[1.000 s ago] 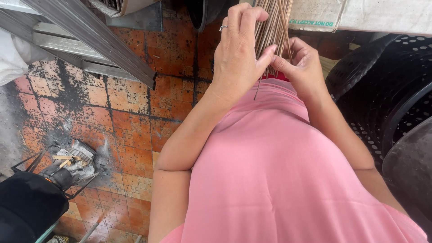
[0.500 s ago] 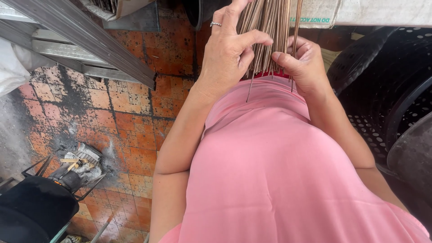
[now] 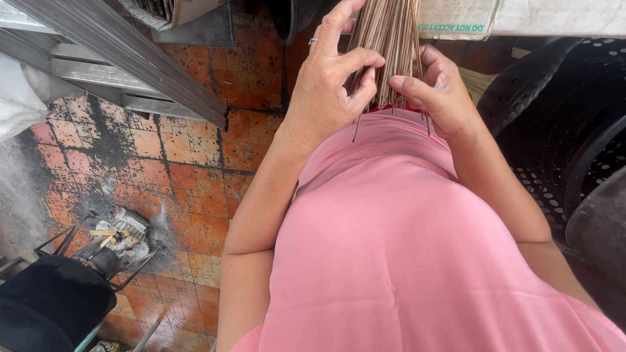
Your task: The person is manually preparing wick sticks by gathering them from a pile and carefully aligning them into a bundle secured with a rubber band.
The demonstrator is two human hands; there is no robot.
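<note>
A bundle of thin brown sticks (image 3: 386,45) stands upright in front of my pink shirt (image 3: 404,241), its lower ends splayed just above the cloth. My left hand (image 3: 326,88) is on the bundle's left side, thumb and forefinger pinching a few sticks, a ring on one finger. From the right, my right hand (image 3: 440,91) cups the bundle, thumb pressed against the sticks' lower part. The top of the bundle runs out of view.
Worn orange floor tiles (image 3: 195,176) lie below on the left. Grey metal bars (image 3: 117,45) slant across the upper left. A black stool or pot (image 3: 49,309) sits at the bottom left beside ash and wood scraps (image 3: 117,234). Black perforated plastic baskets (image 3: 567,130) stand at the right.
The bundle and both hands have shifted slightly lower and left in view. My left fingers have spread and now pinch a few sticks away from the bundle.
</note>
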